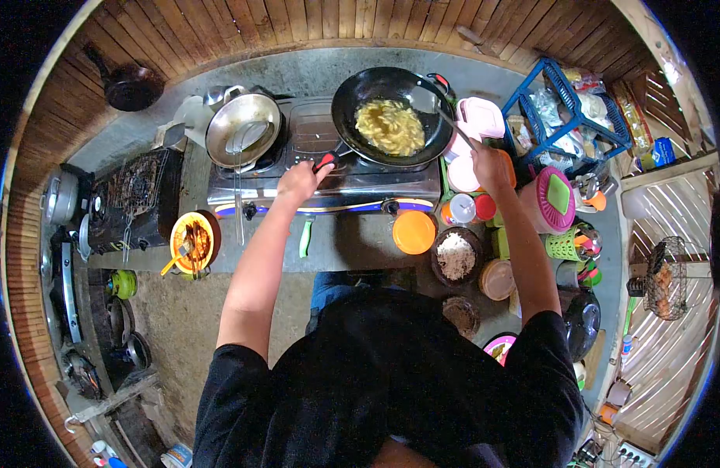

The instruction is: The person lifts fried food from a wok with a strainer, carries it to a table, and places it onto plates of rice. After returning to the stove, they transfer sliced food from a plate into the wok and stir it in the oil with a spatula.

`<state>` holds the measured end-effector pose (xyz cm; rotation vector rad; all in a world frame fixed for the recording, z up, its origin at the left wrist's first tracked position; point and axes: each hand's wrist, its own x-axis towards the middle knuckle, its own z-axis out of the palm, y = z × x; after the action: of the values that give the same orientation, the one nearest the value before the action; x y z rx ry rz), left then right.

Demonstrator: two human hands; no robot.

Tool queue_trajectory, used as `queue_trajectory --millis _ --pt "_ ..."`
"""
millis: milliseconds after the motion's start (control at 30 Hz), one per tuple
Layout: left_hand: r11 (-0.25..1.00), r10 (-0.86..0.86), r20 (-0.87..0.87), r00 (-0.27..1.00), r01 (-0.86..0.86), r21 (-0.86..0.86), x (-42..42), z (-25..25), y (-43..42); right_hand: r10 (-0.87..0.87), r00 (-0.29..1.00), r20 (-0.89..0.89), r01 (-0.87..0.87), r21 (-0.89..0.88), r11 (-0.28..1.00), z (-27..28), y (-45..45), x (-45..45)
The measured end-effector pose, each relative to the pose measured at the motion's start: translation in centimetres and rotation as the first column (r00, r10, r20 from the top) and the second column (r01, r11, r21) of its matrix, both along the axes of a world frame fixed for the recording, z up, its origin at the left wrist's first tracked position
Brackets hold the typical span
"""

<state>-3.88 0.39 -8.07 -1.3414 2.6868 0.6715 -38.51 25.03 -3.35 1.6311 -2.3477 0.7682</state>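
My left hand [299, 183] is closed round the red and black handle of a dark wok [387, 82], which sits on the right side of the gas stove [321, 183]. Yellowish pieces of food [389, 126] lie in shiny liquid or oil inside it. In my right hand [491, 165] is the handle of a metal spatula [458, 129]. Its blade reaches over the right part of the wok, just above or beside the food; whether it touches I cannot tell. A steel pan [219, 139] stands on the left burner, with a long-handled strainer [238, 187] laid across it.
In front of the stove are a green-handled knife [306, 239], an orange lid [413, 232] and a bowl of white crumbly food [456, 256]. At left stands a yellow bowl [177, 234] with dark sauce. Plastic containers and a blue rack [566, 101] crowd the right.
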Motion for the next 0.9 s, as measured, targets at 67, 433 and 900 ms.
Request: queue_trajectory --millis 67,433,900 --pt "1.0 0.007 0.001 1.0 -0.007 -0.009 0.0 0.1 0.1 -0.093 0.994 0.056 0.072 0.305 0.95 -0.7 0.4 -0.4" --pt "1.0 0.015 -0.021 1.0 -0.015 -0.018 0.0 0.6 0.3 0.146 0.836 0.528 -0.22 0.079 0.972 -4.0 -0.1 0.0" --pt "1.0 0.024 -0.052 0.998 -0.024 -0.01 0.1 0.7 0.4 0.091 0.986 -0.138 -0.043 0.316 0.948 -1.0 1.3 -2.4"
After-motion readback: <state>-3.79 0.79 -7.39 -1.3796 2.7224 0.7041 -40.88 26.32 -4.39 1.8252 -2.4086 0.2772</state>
